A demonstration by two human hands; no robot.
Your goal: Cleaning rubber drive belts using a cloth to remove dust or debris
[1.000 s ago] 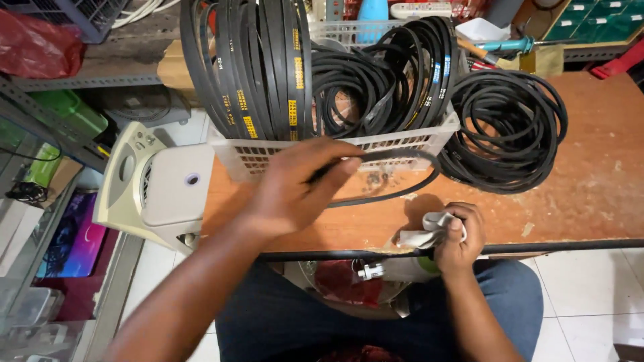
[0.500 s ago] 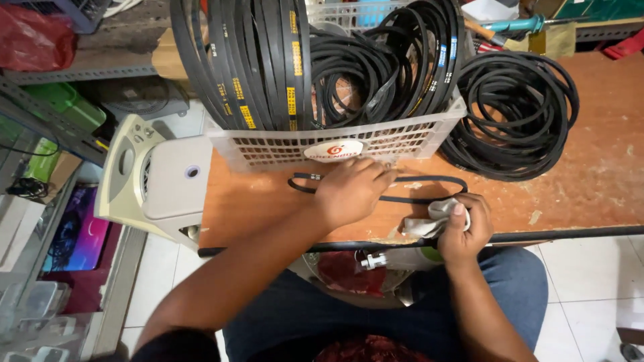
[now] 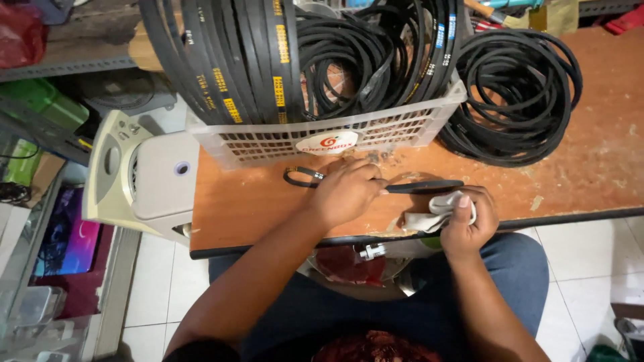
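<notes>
Belt (image 3: pixel 422 187) nearer crate (image 3: pixel 349 137) now

Pretty even indoor light here, looks like it comes from overhead, bright enough that the tabletop (image 3: pixel 590 161) and white floor tiles (image 3: pixel 590 268) show clean detail. Shadows are soft: a faint one under the left hand (image 3: pixel 345 194), darker under the table edge around the lap. The black belts (image 3: pixel 268 53) soak up light, with just a slight sheen on their edges. Focus is sharp in the middle, softer in the corners. Wide-angle lens bends the table edge and stretches the arms toward the bottom. Left side under the shelf is dimmer.
</notes>
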